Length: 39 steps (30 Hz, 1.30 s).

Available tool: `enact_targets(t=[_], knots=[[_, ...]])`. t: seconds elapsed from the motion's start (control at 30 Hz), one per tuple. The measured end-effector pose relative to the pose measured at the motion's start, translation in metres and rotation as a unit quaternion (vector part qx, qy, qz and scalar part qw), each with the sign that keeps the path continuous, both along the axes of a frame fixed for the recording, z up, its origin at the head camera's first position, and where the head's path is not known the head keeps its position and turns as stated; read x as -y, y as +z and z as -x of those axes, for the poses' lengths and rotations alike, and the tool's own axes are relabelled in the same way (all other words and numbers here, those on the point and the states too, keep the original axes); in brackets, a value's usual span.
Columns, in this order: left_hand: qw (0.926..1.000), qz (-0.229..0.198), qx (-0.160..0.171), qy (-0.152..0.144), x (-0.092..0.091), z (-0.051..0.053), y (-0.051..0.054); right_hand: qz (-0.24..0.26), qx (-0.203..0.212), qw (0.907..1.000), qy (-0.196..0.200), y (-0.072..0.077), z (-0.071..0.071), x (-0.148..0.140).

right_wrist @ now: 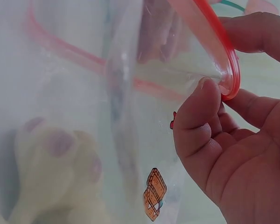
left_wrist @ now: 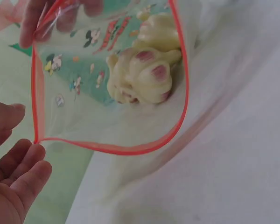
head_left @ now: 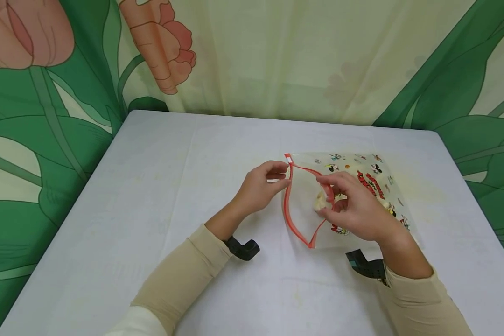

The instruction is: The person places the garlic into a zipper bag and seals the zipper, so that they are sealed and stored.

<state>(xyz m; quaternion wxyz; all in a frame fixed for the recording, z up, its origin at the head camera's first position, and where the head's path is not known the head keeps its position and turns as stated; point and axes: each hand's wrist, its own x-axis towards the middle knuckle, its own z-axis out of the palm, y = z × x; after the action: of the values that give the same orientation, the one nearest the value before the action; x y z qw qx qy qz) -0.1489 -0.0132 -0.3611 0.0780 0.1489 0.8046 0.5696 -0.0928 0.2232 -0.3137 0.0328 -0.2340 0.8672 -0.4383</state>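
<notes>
A clear zip bag (head_left: 306, 235) with red zip edges and cartoon prints lies on the table, its mouth spread wide toward the left. My right hand (head_left: 357, 205) pinches the upper red edge between thumb and fingers, as the right wrist view also shows. Beside the far end of the mouth is my left hand (head_left: 258, 186); its thumb and fingers are apart, with fingertips at the bag's corner. Inside the bag sit a garlic bulb (left_wrist: 142, 77) with purple patches and, behind it, a second pale bulb (left_wrist: 161, 32), partly hidden. A blurred garlic bulb (right_wrist: 56, 168) shows through the plastic.
A white cloth covers the table (head_left: 185, 158). Behind it hangs a curtain (head_left: 252, 56) with large flowers and green leaves. Each wrist wears a black camera strap, such as the left one (head_left: 243, 248).
</notes>
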Motion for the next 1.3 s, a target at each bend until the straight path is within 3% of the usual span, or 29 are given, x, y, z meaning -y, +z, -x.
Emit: enact_targets(t=[0.2,0.57,0.67,0.9,1.03,1.3], knots=[[0.9998,0.006,0.013,0.015,0.002,0.018,-0.005,-0.005,-0.012,0.9999,0.007,-0.002,-0.002,0.000],[0.9983,0.030,0.038,-0.033,-0.004,0.041,-0.009,-0.019,-0.013,0.9997,0.008,-0.006,-0.006,-0.001],[0.9977,0.046,0.037,-0.035,-0.003,0.044,-0.009,-0.026,-0.019,0.9995,0.008,-0.007,-0.007,-0.002],[0.9956,0.083,-0.003,-0.044,-0.001,0.048,-0.009,-0.013,-0.020,0.9997,0.010,-0.007,-0.007,-0.003],[0.9937,0.101,-0.001,-0.048,0.002,0.048,-0.010,-0.009,-0.015,0.9998,0.003,-0.008,-0.008,-0.003],[0.9946,0.100,-0.009,-0.026,0.008,0.048,-0.010,-0.030,-0.026,0.9992,-0.011,-0.010,-0.007,-0.002]])
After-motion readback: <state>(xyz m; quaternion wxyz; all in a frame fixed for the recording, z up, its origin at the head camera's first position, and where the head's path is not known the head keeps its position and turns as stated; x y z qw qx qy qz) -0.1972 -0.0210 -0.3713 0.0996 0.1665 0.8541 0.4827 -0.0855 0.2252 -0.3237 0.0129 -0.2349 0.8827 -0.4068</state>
